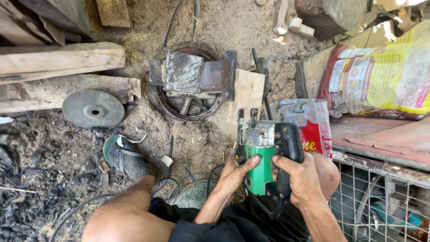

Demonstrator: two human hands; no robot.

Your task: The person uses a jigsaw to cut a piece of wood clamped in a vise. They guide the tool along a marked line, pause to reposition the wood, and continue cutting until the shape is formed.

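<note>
A green and grey power jigsaw (264, 152) with a black handle sits low in the head view, its front end against a pale wooden board (247, 92). My left hand (234, 172) grips the green body from the left side. My right hand (299, 177) is wrapped around the black handle on the right. The board leans against a rusty metal block (192, 74) set on an iron wheel rim (170, 105) on the sawdust-covered ground. My bare knees (130, 210) show at the bottom.
Rough planks (62, 60) and a grey grinding disc (93, 108) lie at left. A sandal (127, 157) lies on the dirt. A printed sack (385, 76), a plastic bag (309, 125), a red metal top (380, 141) and a wire cage (380, 201) crowd the right.
</note>
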